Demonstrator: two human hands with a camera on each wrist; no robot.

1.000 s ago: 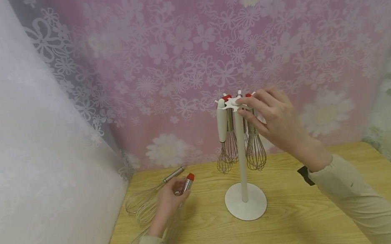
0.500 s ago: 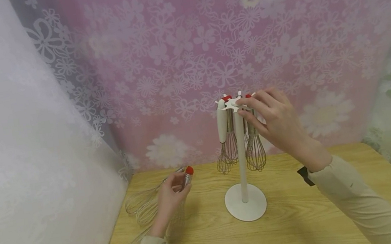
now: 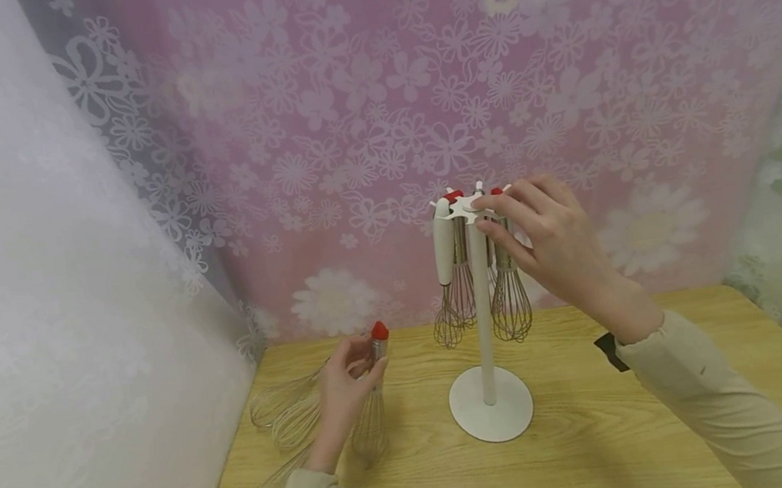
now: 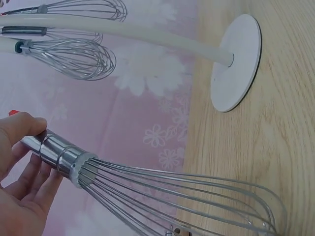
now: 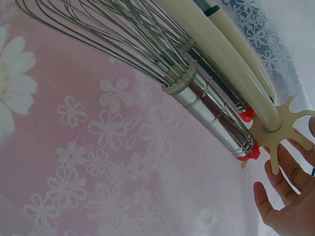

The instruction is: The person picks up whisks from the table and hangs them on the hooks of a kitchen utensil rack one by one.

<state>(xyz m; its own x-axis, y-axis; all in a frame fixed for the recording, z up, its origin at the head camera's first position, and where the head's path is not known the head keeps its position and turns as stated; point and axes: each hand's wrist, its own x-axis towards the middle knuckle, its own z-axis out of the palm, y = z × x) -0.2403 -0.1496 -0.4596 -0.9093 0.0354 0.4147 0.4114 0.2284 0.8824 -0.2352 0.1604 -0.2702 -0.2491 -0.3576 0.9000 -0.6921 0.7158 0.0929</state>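
In the head view my left hand (image 3: 340,386) holds a wire whisk (image 3: 369,431) by its steel handle, whose red end cap points up above the fingers. Seen from the left wrist, the loops of this whisk (image 4: 187,196) hang down in front of the table. A white whisk stand (image 3: 481,315) rises from a round base. With its thumb and forefinger my right hand (image 3: 561,244) pinches the stand's hooked top. Several whisks hang there, one with a white handle (image 3: 444,244). The right wrist view shows a hanging steel-handled whisk (image 5: 216,118) close to that hand.
More whisks (image 3: 295,427) lie on the wooden table (image 3: 589,450) at the left, partly behind my left arm. A flowered pink backdrop (image 3: 356,114) stands right behind the table, and a pale sheet (image 3: 69,326) closes off the left side.
My left hand has raised the whisk slightly and tipped it more upright, with the loops now hanging below the hand. My right hand stays at the stand's top.
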